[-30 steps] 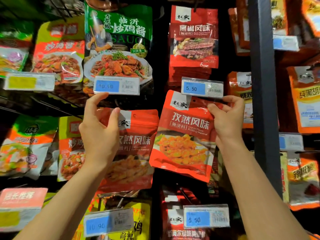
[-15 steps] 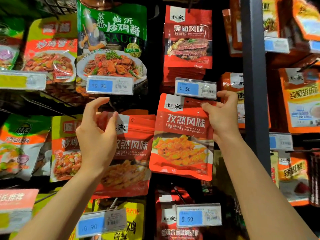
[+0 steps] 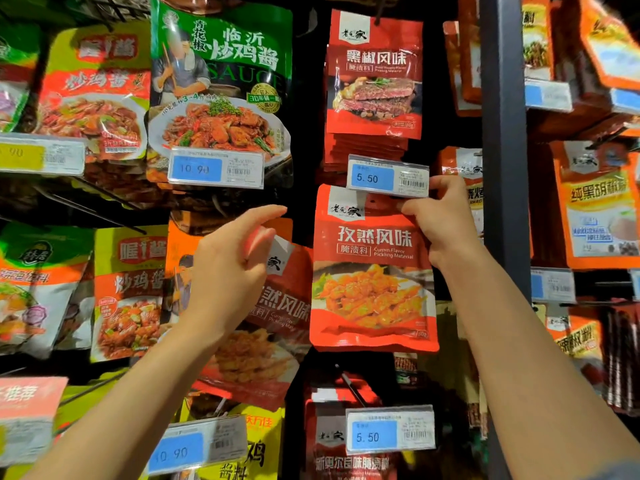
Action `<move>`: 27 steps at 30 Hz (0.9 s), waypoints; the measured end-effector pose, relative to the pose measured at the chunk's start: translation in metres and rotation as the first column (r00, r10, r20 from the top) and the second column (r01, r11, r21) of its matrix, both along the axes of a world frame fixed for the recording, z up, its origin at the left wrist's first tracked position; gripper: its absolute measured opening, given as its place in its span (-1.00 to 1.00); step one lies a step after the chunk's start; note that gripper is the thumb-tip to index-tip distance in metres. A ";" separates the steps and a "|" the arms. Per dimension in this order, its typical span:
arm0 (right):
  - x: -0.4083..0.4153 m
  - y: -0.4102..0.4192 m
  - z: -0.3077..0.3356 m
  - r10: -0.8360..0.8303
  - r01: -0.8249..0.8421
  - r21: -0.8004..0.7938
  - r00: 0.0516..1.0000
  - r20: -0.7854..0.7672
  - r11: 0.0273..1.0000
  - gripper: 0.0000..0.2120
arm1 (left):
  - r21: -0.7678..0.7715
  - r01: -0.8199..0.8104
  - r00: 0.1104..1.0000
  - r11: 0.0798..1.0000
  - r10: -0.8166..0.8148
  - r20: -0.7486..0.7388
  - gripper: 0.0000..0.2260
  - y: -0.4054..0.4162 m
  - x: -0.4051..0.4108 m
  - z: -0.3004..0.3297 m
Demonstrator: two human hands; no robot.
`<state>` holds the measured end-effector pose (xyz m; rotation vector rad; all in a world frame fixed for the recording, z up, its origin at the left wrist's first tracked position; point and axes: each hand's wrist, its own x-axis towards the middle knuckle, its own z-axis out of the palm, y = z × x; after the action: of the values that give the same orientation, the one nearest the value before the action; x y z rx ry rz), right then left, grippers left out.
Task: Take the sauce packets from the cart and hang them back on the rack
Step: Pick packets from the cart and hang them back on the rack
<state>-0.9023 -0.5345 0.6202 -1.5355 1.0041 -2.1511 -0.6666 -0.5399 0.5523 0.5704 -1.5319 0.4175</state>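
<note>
right hand [image 3: 441, 220] grip: pinching top edge of red packet [image 3: 374, 271], held high under the 5.50 price tag [image 3: 388, 176], probably to line its hole up with the hook | left hand [image 3: 228, 261] grip: holds second packet [image 3: 277, 323], thumb lifted, kept aside for later

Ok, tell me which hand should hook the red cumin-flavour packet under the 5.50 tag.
Right hand: it already pinches the red cumin-flavour packet at its top edge, just below the 5.50 price tag. The left hand holds another red packet lower down.
</note>
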 end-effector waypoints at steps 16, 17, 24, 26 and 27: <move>-0.005 0.001 -0.003 -0.044 0.029 -0.088 0.986 -0.164 0.996 -0.66 | 0.025 -0.153 0.963 0.988 0.144 0.226 -0.47 -0.039 -0.055 0.029; -0.005 0.000 -0.006 -0.025 0.011 -0.094 0.987 -0.156 0.995 -0.66 | 0.014 -0.137 0.966 0.990 0.130 0.223 -0.47 -0.040 -0.055 0.028; 0.001 0.003 -0.017 0.092 -0.098 -0.115 0.994 -0.059 0.988 -0.63 | -0.101 -0.148 0.959 0.984 0.168 0.227 -0.49 -0.050 -0.046 0.035; 0.001 0.002 -0.021 0.081 -0.089 -0.131 0.995 -0.064 0.987 -0.60 | -0.112 -0.146 0.956 0.983 0.169 0.240 -0.49 -0.051 -0.043 0.033; 0.001 0.000 -0.023 0.065 -0.074 -0.139 0.996 -0.066 0.988 -0.60 | -0.113 -0.143 0.956 0.983 0.167 0.241 -0.49 -0.052 -0.043 0.031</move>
<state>-0.9008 -0.5341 0.5972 -1.6840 0.8191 -2.1795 -0.7099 -0.5918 0.5830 0.5827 -1.7031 0.7008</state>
